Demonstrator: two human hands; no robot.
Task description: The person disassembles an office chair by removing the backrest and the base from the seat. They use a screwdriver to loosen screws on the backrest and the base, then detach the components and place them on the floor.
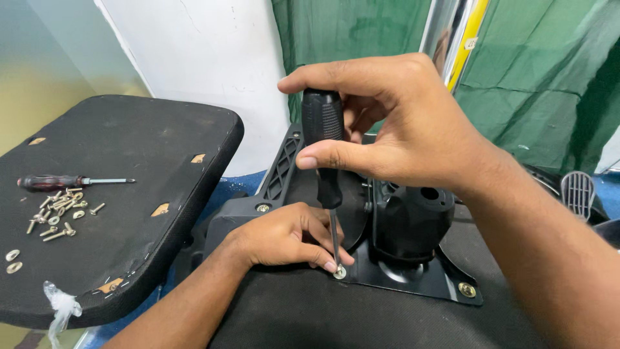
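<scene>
My right hand (400, 129) grips the black handle of a screwdriver (326, 152) held upright, its shaft pointing down onto a screw with a washer (340, 273) at the front left corner of a black metal plate (426, 281). My left hand (284, 236) rests on the black fabric surface (310, 317), fingertips pinched around the shaft's tip at that screw. The plate carries a black chair mechanism (410, 220). Another screw (467, 289) sits at the plate's front right corner, and one (263, 208) in the black plastic arm bracket (274, 178).
At left lies a black seat panel (129, 194), underside up, with a second red-black screwdriver (55, 182), a heap of several loose screws (59, 210) and two washers (11, 260). Green cloth (529, 77) hangs behind. A grey ribbed part (577, 192) sits far right.
</scene>
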